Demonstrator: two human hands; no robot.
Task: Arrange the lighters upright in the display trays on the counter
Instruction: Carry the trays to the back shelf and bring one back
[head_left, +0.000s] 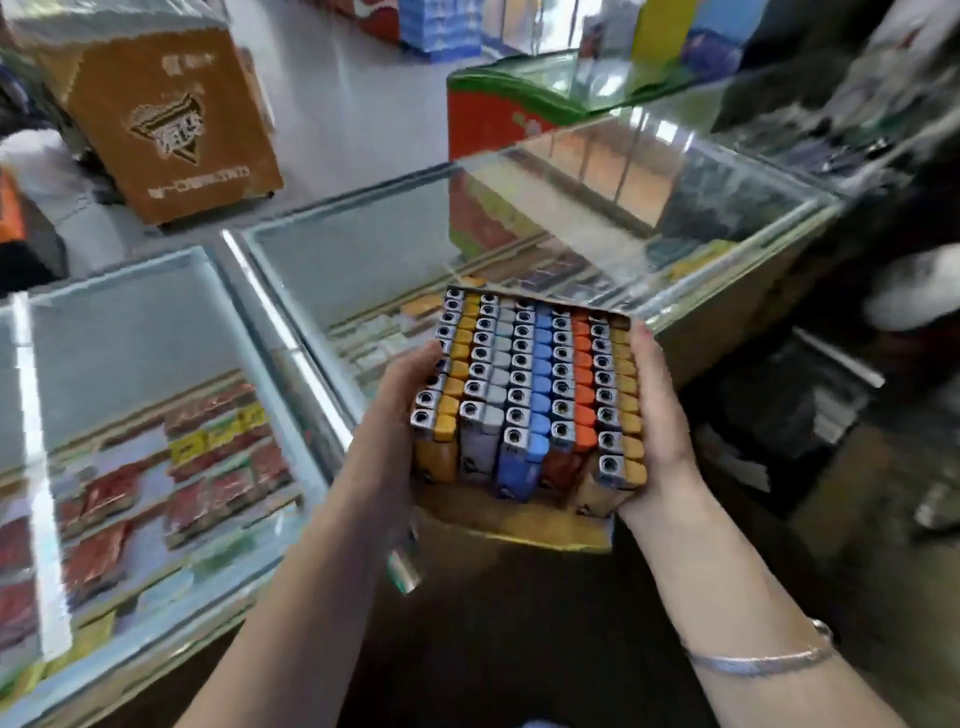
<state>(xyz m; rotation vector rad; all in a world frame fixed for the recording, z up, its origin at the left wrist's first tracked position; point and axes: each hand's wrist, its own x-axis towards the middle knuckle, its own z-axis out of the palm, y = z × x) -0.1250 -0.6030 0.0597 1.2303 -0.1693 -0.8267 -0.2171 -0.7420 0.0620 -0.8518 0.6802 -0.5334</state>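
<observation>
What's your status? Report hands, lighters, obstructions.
Left hand and right hand clamp the lighter tray from both sides. Lighters upright, five colour rows. Tray held above glass counter. Nothing blocking.

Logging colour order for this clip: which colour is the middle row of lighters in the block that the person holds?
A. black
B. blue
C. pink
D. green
B: the middle row of the lighters, held between the left hand and right hand, has blue bodies, with grey and orange rows beside it.

Upright multicoloured lighters (530, 387) packed in rows
</observation>
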